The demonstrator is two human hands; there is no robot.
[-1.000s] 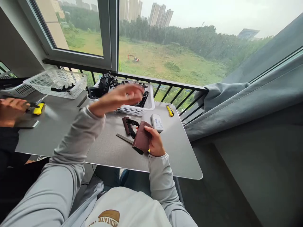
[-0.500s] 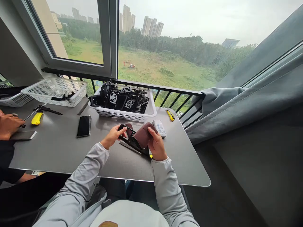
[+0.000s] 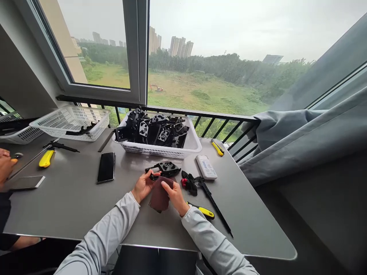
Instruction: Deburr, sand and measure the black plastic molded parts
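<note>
In the head view, my left hand [image 3: 142,186] is closed on the near end of a black plastic part [image 3: 168,168], which has a flat plate with round holes. My right hand [image 3: 177,196] pinches a folded brown sheet that looks like sandpaper [image 3: 159,195]. The sheet hangs just in front of the part, close to my left fingertips; whether it touches the part I cannot tell. Right of my hands lie a black caliper [image 3: 213,202] and a black bundle with a red piece [image 3: 189,184]. A yellow-handled tool [image 3: 205,212] rests beside my right wrist.
A white basket [image 3: 155,151] full of black parts stands against the railing. Around it are a white box [image 3: 207,168], a yellow cutter [image 3: 218,148] and a dark phone [image 3: 106,168]. Another person's hand [image 3: 5,166] is at the left, near a yellow-handled tool [image 3: 46,158].
My right hand has brought the brown sheet left and lower, in front of the part. The part has turned, its plate now showing. The camera view has shifted, revealing the caliper and the black bundle.
</note>
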